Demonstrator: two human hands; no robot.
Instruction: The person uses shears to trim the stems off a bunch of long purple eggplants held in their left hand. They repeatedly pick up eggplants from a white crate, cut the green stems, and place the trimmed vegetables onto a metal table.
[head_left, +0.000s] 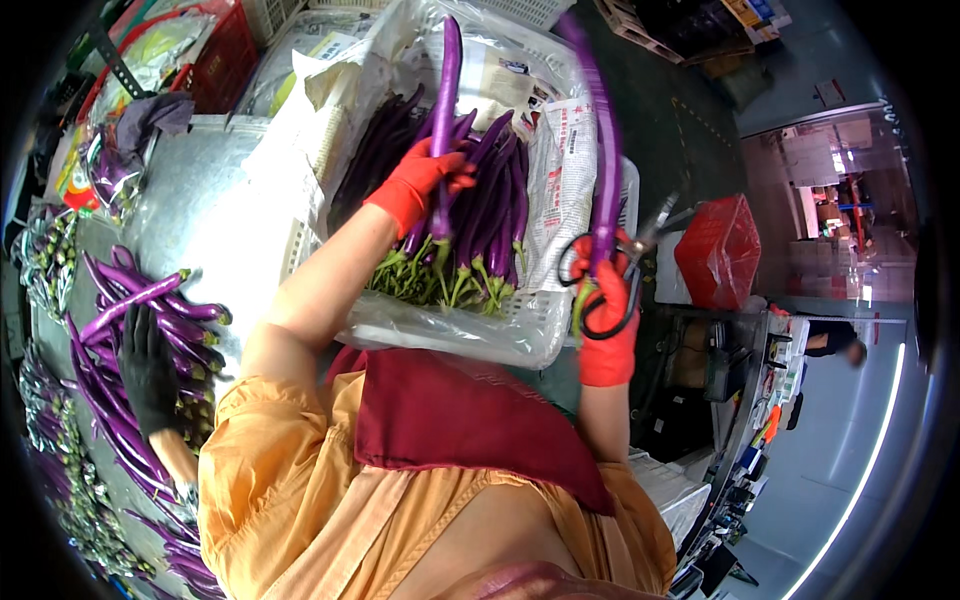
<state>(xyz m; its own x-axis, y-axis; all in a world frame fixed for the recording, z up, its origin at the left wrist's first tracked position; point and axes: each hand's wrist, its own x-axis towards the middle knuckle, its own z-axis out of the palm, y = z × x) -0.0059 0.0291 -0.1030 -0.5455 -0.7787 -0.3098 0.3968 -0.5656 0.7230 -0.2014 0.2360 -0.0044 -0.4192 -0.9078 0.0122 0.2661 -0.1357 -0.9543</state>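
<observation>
Both my hands wear red gloves. My left hand grips a long purple eggplant over a plastic crate lined with clear film and newspaper. Beneath it, many eggplants lie in the crate, green stems toward me. Outside the crate's right side, my right hand holds another long eggplant near its stem, upright in the view and slightly blurred. Black-handled scissors are in the same hand, their blades pointing away to the upper right.
At left, a co-worker's black-gloved hand rests on loose eggplants on a metal table. Bagged eggplants line the far left. Red crates stand at upper left and right. Another person is at far right.
</observation>
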